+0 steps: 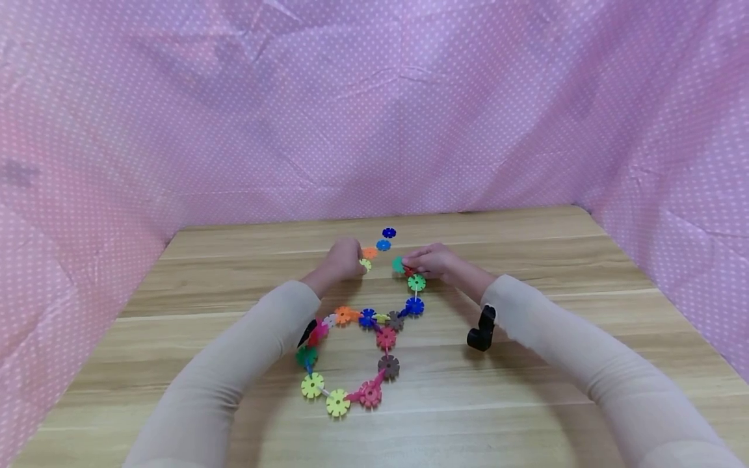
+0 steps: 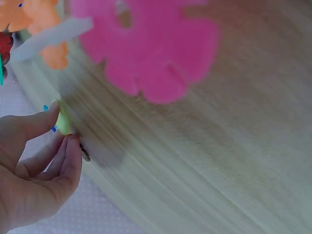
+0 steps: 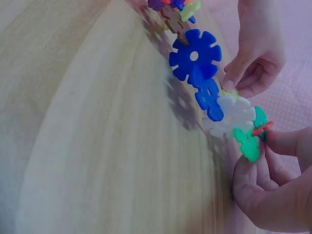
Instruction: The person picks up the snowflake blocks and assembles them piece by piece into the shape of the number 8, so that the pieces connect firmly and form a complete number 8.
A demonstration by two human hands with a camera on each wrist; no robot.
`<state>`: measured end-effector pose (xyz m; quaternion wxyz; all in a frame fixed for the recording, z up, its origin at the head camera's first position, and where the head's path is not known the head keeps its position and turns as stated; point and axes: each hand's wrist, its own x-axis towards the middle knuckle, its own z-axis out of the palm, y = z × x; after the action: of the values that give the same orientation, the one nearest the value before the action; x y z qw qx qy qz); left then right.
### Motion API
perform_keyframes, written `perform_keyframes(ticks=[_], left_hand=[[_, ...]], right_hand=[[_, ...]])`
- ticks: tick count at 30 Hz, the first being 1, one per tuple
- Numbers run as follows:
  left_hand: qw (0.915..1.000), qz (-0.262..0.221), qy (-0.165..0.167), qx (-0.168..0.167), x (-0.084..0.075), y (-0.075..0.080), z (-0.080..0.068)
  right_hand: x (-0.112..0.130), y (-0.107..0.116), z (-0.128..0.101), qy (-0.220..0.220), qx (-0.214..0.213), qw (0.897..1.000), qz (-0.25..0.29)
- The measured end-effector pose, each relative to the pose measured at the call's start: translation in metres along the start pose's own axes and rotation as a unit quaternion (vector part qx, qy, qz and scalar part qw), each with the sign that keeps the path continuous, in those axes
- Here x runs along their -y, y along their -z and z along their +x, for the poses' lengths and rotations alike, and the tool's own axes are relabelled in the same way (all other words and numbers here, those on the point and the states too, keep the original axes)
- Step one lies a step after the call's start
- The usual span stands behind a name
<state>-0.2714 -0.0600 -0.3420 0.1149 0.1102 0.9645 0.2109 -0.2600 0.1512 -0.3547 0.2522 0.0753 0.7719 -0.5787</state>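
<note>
No readable text anywhere (only plain white dots on cloth).

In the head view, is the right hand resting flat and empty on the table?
No, the right hand pinches a green snowflake disc at the end of the disc chain.

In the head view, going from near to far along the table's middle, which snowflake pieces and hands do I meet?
Yellow-green disc → brown disc → red disc → left hand, level with right hand → dark blue disc.
</note>
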Motion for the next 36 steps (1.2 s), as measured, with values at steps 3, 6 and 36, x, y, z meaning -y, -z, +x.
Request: perform_keyframes(ticks=[3, 6, 36], left_hand=[[0.9995, -0.02, -0.023, -0.008, 0.0, 0.001, 0.0], [0.9969, -0.047, -0.062, -0.011, 0.001, 0.0, 0.001], [0.9838, -0.143, -0.1, -0.04, -0.017, -0.007, -0.006]], right_hand=[[-0.001, -0.001, 0.0, 0.001, -0.001, 1.0, -0.002], [-0.001, -0.002, 0.0, -0.001, -0.002, 1.0, -0.001], [-0.004, -0.007, -0.004, -0.004, -0.017, 1.0, 0.02]])
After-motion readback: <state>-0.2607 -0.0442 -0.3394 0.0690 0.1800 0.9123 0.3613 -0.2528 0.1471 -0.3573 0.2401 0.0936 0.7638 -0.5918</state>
